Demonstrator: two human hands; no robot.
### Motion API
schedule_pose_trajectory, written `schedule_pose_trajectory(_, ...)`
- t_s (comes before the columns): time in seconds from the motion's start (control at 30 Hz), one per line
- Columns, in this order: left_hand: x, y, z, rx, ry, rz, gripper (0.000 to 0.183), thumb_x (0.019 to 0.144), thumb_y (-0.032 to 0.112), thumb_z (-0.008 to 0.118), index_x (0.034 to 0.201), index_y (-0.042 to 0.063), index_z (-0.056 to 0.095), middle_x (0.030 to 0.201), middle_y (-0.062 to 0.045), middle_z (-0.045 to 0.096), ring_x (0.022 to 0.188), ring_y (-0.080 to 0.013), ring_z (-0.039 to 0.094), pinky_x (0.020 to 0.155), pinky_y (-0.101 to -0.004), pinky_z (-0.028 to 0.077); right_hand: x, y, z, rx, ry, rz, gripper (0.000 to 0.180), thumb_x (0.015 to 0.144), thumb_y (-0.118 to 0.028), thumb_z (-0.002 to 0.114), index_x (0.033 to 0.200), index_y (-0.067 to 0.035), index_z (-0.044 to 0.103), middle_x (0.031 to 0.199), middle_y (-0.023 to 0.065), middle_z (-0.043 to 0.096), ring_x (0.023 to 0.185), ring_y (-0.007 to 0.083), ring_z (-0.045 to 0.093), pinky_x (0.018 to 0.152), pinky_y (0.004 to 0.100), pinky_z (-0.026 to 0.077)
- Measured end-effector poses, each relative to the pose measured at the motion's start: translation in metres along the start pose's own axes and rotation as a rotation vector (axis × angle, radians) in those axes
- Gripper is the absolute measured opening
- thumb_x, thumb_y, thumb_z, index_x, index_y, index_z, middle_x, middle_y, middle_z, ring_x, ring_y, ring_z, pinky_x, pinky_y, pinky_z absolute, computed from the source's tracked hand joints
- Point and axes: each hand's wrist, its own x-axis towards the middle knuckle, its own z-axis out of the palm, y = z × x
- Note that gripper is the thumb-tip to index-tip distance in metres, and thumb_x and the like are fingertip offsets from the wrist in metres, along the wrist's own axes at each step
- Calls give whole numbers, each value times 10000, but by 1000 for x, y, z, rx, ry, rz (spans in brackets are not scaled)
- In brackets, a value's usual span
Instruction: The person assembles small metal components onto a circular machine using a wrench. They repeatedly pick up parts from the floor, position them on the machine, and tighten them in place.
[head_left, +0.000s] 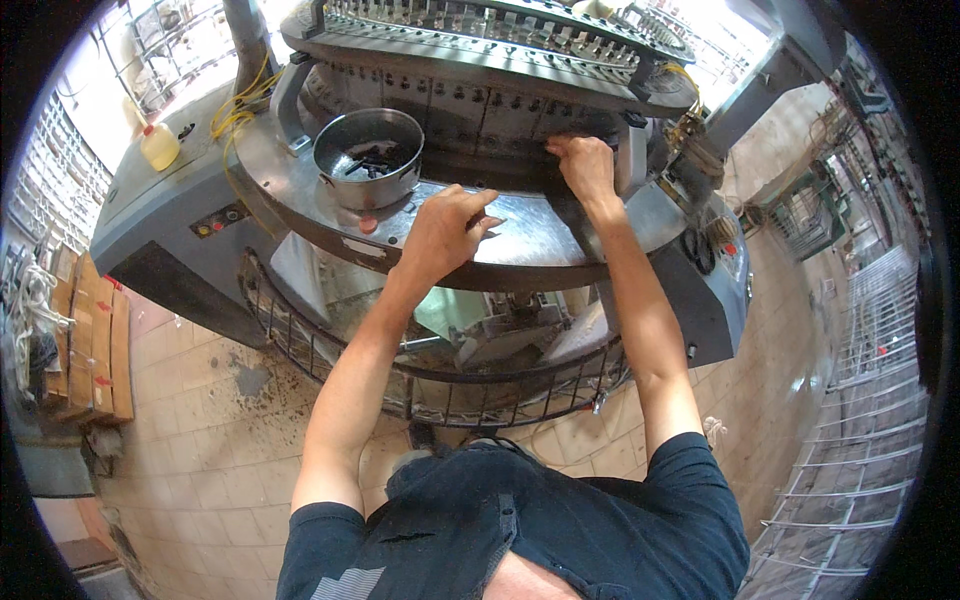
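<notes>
A circular knitting machine stands before me, with a curved metal table (525, 225) below its dark segmented cylinder housing (457, 112). My right hand (589, 166) reaches to the lower right part of that housing. Its fingertips are bent against or close to the dark face, and whether they grip a small part cannot be seen. Over the table's front edge hovers my left hand (446, 229), index finger and thumb apart, with nothing seen between them. The other fingers curl underneath. Left of it, a steel pot (369, 189) holds several small dark parts.
A red cap (367, 225) lies before the pot. On the left housing stands a yellowish bottle (160, 147) beside yellow tubes (238, 112). A curved metal guard rail (480, 384) runs below the table. Cardboard (94, 337) is stacked at left; wire racks (855, 427) stand at right.
</notes>
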Motion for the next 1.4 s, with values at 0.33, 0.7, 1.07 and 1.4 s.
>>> schedule_pose_trajectory(0.33, -1, -1, 3, -7, 44, 55, 313, 847, 216, 805, 1055, -8, 736, 845, -196, 701, 863, -368, 638, 769, -471, 517, 17, -2, 1, 110, -173, 209, 186, 853, -243, 778, 949, -90, 821, 937, 180, 770, 880, 362, 742, 801, 456, 577)
schedule_pose_trajectory(0.7, -1, 1, 3, 36, 52, -4, 279, 848, 278, 814, 890, 12, 740, 747, -186, 643, 805, -374, 631, 735, -476, 506, 17, 17, 46, 636, -123, 625, 168, 890, -102, 768, 985, 37, 768, 789, 94, 741, 705, 163, 670, 655, 317, 507)
schedule_pose_trajectory(1.07, -2, -7, 6, 95, 52, 39, 216, 837, 246, 824, 916, 55, 763, 761, -154, 656, 785, -347, 655, 719, -460, 519, 4, 1, 15, 23, -15, 213, 216, 869, -270, 786, 934, -66, 810, 865, 233, 733, 805, 381, 731, 708, 459, 567)
schedule_pose_trajectory(1.4, -3, -15, 10, 53, 88, 97, 170, 847, 195, 809, 899, 48, 739, 744, -146, 652, 783, -333, 639, 723, -462, 518, 0, -9, -4, -313, -4, 180, 142, 856, -15, 600, 781, 4, 720, 775, 259, 701, 761, 448, 727, 669, 508, 596)
